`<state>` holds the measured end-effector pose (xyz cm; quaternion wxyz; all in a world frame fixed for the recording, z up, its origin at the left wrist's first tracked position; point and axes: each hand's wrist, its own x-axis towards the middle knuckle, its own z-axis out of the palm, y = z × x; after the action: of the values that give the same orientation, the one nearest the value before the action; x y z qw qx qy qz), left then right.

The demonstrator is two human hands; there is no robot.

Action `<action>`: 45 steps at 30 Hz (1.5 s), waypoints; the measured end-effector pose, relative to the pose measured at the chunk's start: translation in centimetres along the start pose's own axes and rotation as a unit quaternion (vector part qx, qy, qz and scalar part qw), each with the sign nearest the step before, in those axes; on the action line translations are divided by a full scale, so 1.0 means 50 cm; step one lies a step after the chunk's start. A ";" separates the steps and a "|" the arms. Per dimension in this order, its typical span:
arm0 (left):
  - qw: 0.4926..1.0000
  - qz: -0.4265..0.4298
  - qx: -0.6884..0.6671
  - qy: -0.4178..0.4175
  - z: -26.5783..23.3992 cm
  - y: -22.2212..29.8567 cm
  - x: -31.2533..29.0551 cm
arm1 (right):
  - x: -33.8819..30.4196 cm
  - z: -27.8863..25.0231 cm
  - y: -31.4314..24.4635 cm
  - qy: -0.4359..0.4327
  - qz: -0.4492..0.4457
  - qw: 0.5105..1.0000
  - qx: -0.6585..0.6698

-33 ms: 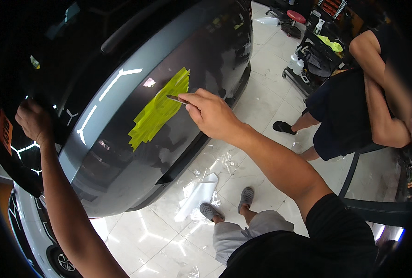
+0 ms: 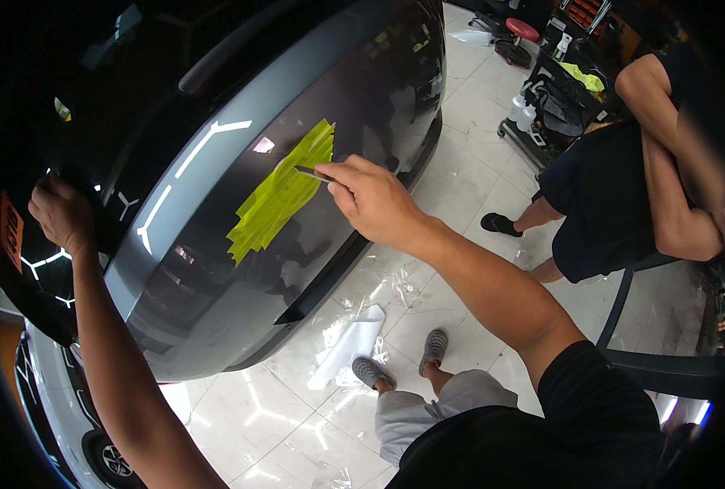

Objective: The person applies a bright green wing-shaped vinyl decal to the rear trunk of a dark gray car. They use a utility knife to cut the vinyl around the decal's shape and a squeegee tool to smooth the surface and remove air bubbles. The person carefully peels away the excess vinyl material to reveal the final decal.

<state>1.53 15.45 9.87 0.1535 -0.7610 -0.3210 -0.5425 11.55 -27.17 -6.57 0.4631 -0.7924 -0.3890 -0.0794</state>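
Note:
My right hand [image 2: 372, 200] pinches a slim, dark, blade-like tool [image 2: 310, 174] between thumb and fingers. The tool's pointed tip lies over a ragged patch of yellow-green masking tape [image 2: 274, 202], made of overlapping strips. That patch is stuck to the dark, glossy rear bumper [image 2: 216, 306] of a car; whether the tip touches it, I cannot tell. At the far left, my left hand [image 2: 59, 213] is raised against the car's dark upper body, its fingers curled together. What those fingers grip, if anything, is hidden.
At the right stands another person [image 2: 599, 196] with arms crossed. Behind that person are a black cart [image 2: 554, 122] with spray bottles and cloths, and a red stool [image 2: 521, 30]. White film sheet [image 2: 350, 346] and clear scraps litter the tiled floor. A white car [image 2: 61, 391] is lower left.

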 end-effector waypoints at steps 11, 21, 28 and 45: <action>1.000 0.014 0.017 -0.001 -0.010 0.011 0.000 | 0.033 -0.049 -0.023 -0.092 -0.114 0.969 -0.199; 1.000 0.005 0.017 -0.006 -0.016 0.013 -0.002 | 0.084 -0.080 -0.034 -0.112 -0.224 0.927 -0.281; 0.999 0.023 0.042 -0.022 0.001 -0.012 0.007 | 0.006 -0.003 0.033 -0.087 -0.101 0.985 -0.114; 0.999 0.012 0.037 -0.025 0.000 -0.001 0.011 | 0.138 -0.035 0.024 0.012 -0.331 0.891 -0.310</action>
<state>1.60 15.64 10.37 0.1800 -0.7715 -0.3358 -0.5095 17.51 -25.13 -3.03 0.1459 -0.7202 -0.5785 -0.3541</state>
